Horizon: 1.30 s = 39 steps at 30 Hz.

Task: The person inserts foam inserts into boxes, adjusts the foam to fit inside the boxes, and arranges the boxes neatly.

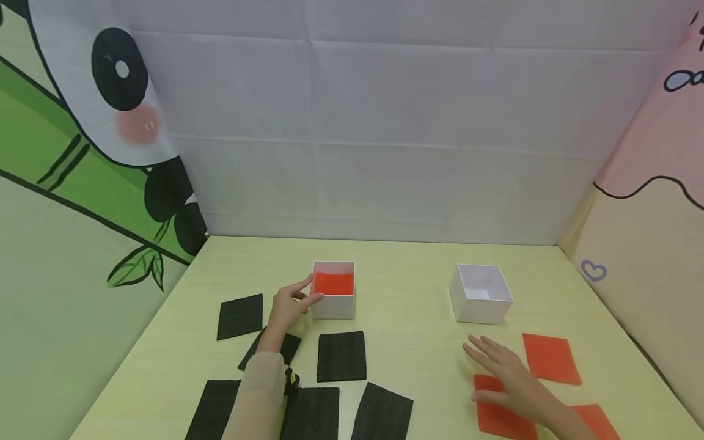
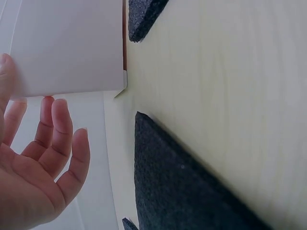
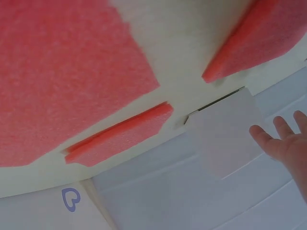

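Observation:
At the left white box (image 1: 333, 308), my left hand (image 1: 287, 310) holds the front left corner, thumb on the front and fingers along the left side. A red foam square (image 1: 333, 284) lies inside that box. The left wrist view shows the thumb against the box's pale face (image 2: 72, 48) and the other fingers bent by its edge. My right hand (image 1: 511, 382) hovers with fingers spread over a red foam square (image 1: 492, 415), holding nothing. Beyond its fingertips stands the right white box (image 1: 481, 310), with no foam visible inside.
Several black foam squares (image 1: 341, 356) lie in front of and left of the left box, some partly under my left arm. More red squares (image 1: 552, 359) lie at the right. A white cloth wall (image 1: 385, 183) closes the table's back edge.

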### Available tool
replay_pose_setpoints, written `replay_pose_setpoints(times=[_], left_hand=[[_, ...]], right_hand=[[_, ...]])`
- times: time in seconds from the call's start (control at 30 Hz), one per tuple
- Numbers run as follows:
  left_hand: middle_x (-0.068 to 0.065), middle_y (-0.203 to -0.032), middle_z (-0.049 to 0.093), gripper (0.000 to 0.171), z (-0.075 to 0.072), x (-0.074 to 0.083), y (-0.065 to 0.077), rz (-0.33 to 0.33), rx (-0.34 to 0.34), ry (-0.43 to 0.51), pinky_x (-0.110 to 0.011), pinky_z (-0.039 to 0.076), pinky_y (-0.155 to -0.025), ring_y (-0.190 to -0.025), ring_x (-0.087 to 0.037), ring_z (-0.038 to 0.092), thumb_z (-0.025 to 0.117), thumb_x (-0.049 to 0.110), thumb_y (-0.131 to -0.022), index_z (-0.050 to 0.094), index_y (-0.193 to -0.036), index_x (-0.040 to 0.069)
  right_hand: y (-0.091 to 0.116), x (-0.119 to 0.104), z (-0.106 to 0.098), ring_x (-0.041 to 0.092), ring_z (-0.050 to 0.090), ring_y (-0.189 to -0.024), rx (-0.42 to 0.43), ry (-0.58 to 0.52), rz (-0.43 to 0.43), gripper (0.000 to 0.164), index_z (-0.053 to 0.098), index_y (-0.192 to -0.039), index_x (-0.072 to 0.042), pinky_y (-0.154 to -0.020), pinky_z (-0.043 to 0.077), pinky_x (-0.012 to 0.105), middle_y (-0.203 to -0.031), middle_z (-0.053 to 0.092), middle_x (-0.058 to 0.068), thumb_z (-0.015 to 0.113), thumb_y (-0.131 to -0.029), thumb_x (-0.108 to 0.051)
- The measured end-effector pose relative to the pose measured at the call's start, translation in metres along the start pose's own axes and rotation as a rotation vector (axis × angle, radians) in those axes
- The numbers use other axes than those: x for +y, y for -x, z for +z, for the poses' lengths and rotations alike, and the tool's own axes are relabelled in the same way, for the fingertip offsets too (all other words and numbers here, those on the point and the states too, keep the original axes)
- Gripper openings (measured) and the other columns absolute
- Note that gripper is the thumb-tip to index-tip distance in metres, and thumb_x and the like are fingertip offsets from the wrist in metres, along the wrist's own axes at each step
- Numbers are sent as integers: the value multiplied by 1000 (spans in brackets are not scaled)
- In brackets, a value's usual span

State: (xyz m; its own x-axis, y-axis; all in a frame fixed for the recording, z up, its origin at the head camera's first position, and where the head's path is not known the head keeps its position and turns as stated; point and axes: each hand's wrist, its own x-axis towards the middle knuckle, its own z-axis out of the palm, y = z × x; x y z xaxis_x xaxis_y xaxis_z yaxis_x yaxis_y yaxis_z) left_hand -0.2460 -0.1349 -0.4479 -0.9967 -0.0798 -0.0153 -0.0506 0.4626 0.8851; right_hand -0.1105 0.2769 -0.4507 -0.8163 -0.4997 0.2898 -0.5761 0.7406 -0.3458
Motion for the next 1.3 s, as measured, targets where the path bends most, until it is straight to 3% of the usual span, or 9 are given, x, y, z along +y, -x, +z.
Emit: replay_pose_setpoints(times=[0.2,0.37,0.5,1.07,1.3], left_hand=[[-9,-80,55,59,-5,-2,1,-15,-6,-5,-27,34,-51,-61,-19,53,72,31,-75,50,-129,21],[-9,-80,55,61,-8,-3,1,-14,-14,-6,-27,34,-51,-61,-19,54,72,33,-75,49,-130,21],[-10,-81,55,60,-7,-3,1,-17,-11,-2,-26,35,-51,-61,-19,54,72,32,-75,49,-129,21],[-9,-79,55,62,-8,-2,3,-1,-17,5,-27,32,-50,-60,-19,54,73,35,-73,50,-129,20],[-9,-78,55,63,-9,-1,5,11,-19,1,-27,33,-49,-59,-18,53,73,34,-73,50,-129,19]], right_hand=[[11,-2,0,41,36,-114,-62,6,28,72,46,-131,-10,-81,33,60,-130,42,19,69,-71,-44],[19,-1,-3,43,36,-114,-189,0,79,69,46,-131,-12,-81,33,61,-130,41,21,61,-75,-51],[26,3,-5,44,37,-113,-241,3,103,70,46,-131,-14,-81,34,61,-129,41,23,57,-76,-55],[42,14,-11,48,31,-116,-356,-52,233,71,50,-129,-18,-84,28,63,-129,40,24,61,-70,-57],[39,12,-12,45,30,-116,-409,-50,317,72,53,-127,-17,-85,28,63,-125,45,18,62,-68,-58]])
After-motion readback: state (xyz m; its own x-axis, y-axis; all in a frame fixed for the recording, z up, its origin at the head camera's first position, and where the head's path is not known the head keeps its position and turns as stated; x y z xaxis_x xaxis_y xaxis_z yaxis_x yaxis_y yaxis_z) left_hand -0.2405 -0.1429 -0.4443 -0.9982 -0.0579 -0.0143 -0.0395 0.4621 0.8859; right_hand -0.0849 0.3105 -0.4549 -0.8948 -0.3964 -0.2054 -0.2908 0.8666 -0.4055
